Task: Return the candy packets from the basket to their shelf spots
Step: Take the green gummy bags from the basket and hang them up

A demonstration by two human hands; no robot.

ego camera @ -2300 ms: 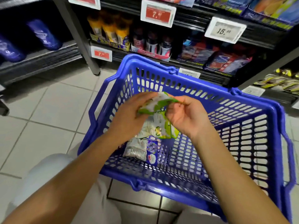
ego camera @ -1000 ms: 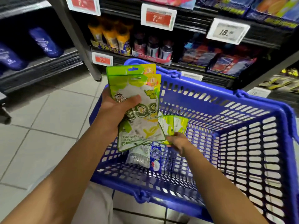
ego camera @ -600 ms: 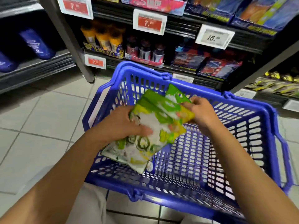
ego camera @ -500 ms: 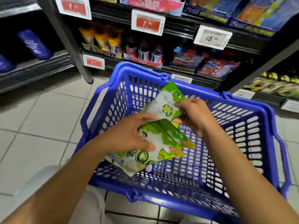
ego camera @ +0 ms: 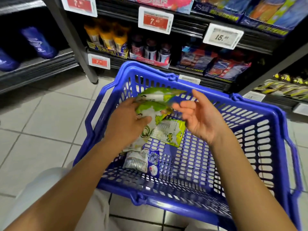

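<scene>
My left hand (ego camera: 128,124) grips a bunch of green and white candy packets (ego camera: 153,104) above the blue plastic basket (ego camera: 250,104). My right hand (ego camera: 198,119) hovers just right of them, fingers spread and holding nothing. Another green and white packet (ego camera: 168,132) hangs or lies below the bunch, back side up; whether my left hand holds it is unclear. A white and blue packet (ego camera: 141,161) lies on the basket floor near the left wall.
The basket sits on a tiled floor (ego camera: 41,122) in front of dark store shelves (ego camera: 191,25) with price tags (ego camera: 155,20). Bottles and boxed snacks fill the lower shelf. Blue pouches lie on a shelf at far left. My knees show at the bottom.
My right hand has let go of the green packet it held against the bunch and opened. The left hand keeps the bunch, now tilted flatter.
</scene>
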